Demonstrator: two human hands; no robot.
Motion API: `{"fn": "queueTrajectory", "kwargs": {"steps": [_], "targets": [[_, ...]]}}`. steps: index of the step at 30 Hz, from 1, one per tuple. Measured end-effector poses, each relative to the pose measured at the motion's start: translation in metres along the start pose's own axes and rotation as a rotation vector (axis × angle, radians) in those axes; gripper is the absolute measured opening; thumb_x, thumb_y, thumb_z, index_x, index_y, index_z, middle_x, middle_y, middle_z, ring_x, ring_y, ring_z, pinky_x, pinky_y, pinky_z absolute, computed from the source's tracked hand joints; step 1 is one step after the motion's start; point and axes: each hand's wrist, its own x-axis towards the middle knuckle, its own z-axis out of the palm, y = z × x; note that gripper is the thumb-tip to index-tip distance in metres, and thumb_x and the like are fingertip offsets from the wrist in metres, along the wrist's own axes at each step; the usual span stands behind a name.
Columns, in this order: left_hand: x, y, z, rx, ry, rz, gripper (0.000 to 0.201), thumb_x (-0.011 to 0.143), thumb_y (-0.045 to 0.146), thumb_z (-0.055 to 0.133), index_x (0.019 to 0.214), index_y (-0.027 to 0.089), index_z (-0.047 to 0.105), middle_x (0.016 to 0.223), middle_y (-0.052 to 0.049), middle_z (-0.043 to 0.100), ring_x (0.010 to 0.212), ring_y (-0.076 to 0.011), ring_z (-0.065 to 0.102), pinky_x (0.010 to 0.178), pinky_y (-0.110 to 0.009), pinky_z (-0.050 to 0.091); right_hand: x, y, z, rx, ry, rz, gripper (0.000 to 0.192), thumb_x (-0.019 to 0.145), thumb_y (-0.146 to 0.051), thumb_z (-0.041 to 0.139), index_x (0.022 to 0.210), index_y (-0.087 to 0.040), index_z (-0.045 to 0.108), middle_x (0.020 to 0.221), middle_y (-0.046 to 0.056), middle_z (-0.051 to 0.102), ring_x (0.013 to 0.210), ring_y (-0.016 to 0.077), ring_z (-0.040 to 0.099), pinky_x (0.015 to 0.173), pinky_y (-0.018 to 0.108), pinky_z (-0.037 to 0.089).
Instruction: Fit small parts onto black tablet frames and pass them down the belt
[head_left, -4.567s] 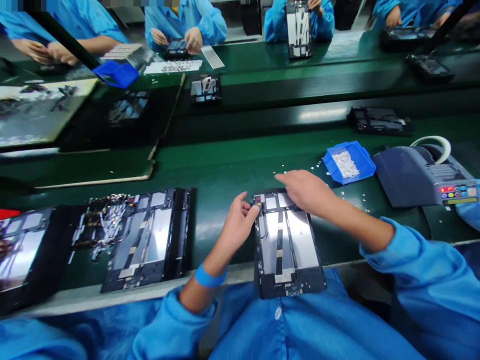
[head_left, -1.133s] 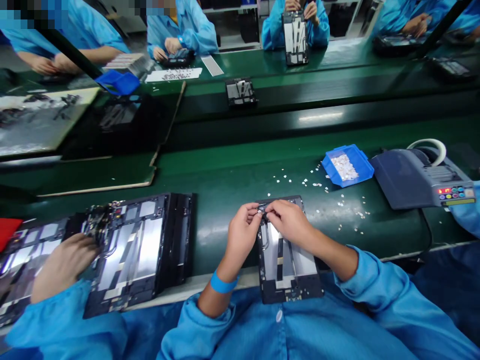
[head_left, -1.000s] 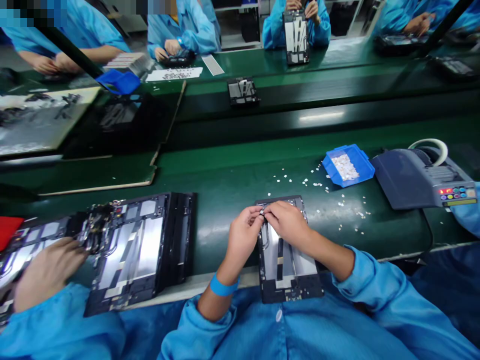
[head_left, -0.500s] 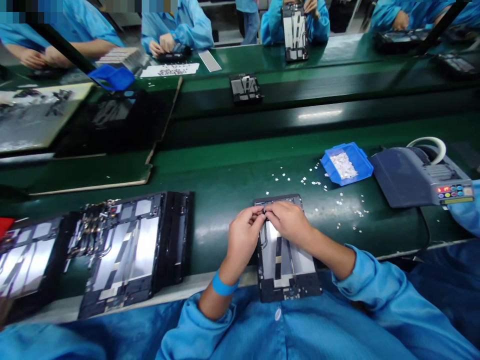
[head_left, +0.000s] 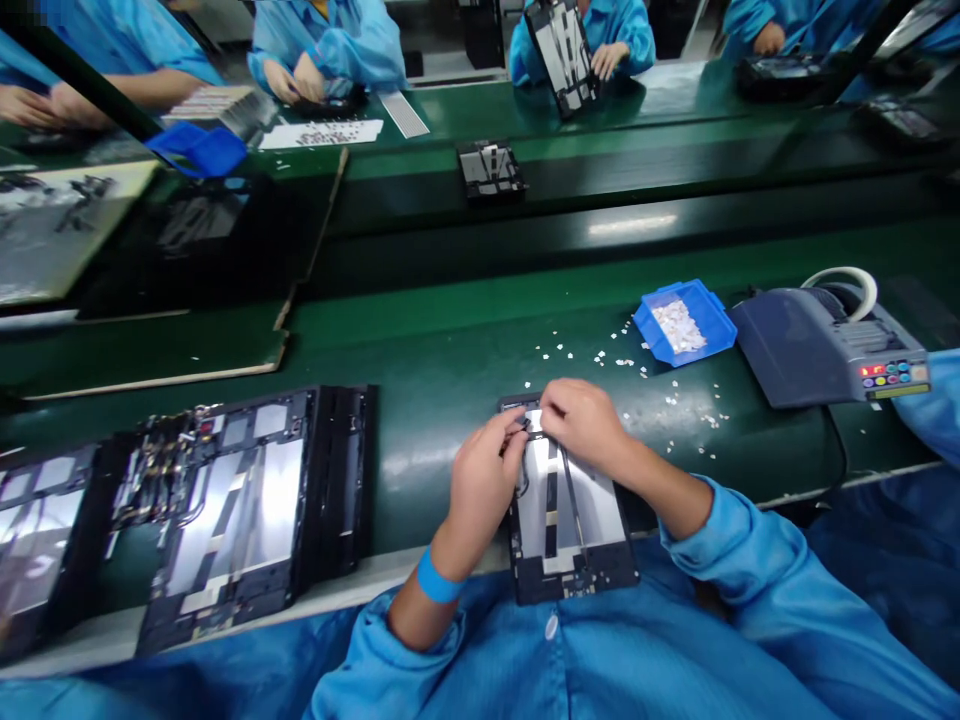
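Observation:
An opened tablet housing point(head_left: 600, 510), black-framed with silver plates and a dark ribbon cable inside, lies in front of me, its near end close to my body. At its upper left, my left hand point(head_left: 484, 470) pinches a small dark part point(head_left: 523, 424) between thumb and fingertips. My right hand point(head_left: 585, 425) rests over the top of the housing with its fingers curled together. What those fingers hold, if anything, is hidden.
Opened tablet housings point(head_left: 232, 510) stand at left beside a pile of thin cable parts point(head_left: 157, 465). A blue bin point(head_left: 694, 340) of white pieces and a tape dispenser point(head_left: 810, 345) are at right, with white bits scattered around. Co-workers sit across the green bench point(head_left: 420, 340).
My right hand has drawn away from my left fingertips, slightly right and up. The left hand keeps its pinch. Across the bench, a co-worker has tilted a housing.

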Motion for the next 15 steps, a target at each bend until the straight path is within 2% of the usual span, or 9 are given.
{"fn": "queueTrajectory", "kwargs": {"steps": [3,5,7,8,10,13,15], "targets": [[0.005,-0.004,-0.002,-0.128,-0.003,-0.157,0.022,0.088,0.024,0.068,0.108,0.023,0.076,0.094,-0.005,0.079,0.085,-0.022,0.073,0.078,-0.034,0.058,0.008,0.049,-0.052,-0.086,0.196,0.163,0.012,0.084,-0.016,0.055,0.077,-0.021,0.064,0.079,0.004,0.069,0.075,0.0182,0.061,0.07,0.028,0.04],[0.008,-0.008,-0.004,-0.236,-0.017,-0.228,0.016,0.087,0.027,0.069,0.1,0.021,0.076,0.092,-0.006,0.079,0.084,-0.0214,0.073,0.076,-0.033,0.058,0.013,0.088,-0.092,-0.289,0.317,0.382,0.013,0.086,-0.022,0.056,0.075,-0.02,0.063,0.076,0.007,0.068,0.074,0.021,0.06,0.069,0.03,0.039],[0.012,-0.012,-0.004,-0.338,-0.031,-0.279,0.014,0.084,0.028,0.07,0.095,0.02,0.075,0.091,-0.006,0.079,0.083,-0.0205,0.073,0.076,-0.032,0.058,0.015,0.113,-0.119,-0.442,0.317,0.56,0.016,0.086,-0.024,0.058,0.073,-0.018,0.063,0.075,0.011,0.067,0.075,0.0244,0.061,0.07,0.033,0.039],[0.014,-0.013,-0.003,-0.38,-0.037,-0.303,0.015,0.083,0.028,0.07,0.094,0.019,0.075,0.09,-0.006,0.079,0.083,-0.0202,0.073,0.076,-0.032,0.058,0.014,0.116,-0.123,-0.467,0.307,0.564,0.015,0.087,-0.023,0.057,0.075,-0.017,0.064,0.077,0.013,0.068,0.077,0.0252,0.062,0.071,0.034,0.04],[0.017,-0.015,-0.001,-0.436,-0.045,-0.343,0.017,0.081,0.027,0.071,0.094,0.018,0.073,0.09,-0.006,0.079,0.083,-0.0195,0.073,0.075,-0.031,0.057,0.006,0.1,-0.111,-0.393,0.238,0.415,0.012,0.088,-0.019,0.056,0.082,-0.017,0.067,0.086,0.013,0.071,0.082,0.0248,0.064,0.075,0.034,0.042],[0.019,-0.014,0.001,-0.474,-0.039,-0.375,0.02,0.078,0.027,0.073,0.096,0.018,0.07,0.086,-0.005,0.077,0.079,-0.018,0.072,0.071,-0.028,0.055,-0.011,0.041,-0.055,-0.136,0.034,0.057,0.014,0.092,-0.018,0.057,0.088,-0.019,0.07,0.089,0.008,0.073,0.087,0.0222,0.066,0.08,0.031,0.045],[0.018,-0.013,0.001,-0.488,-0.027,-0.379,0.023,0.077,0.026,0.073,0.098,0.018,0.068,0.083,-0.003,0.076,0.075,-0.017,0.071,0.068,-0.027,0.054,-0.018,0.004,-0.016,-0.056,-0.069,-0.049,0.018,0.097,-0.021,0.056,0.088,-0.021,0.072,0.088,0.006,0.074,0.087,0.0214,0.066,0.083,0.032,0.046]]}}
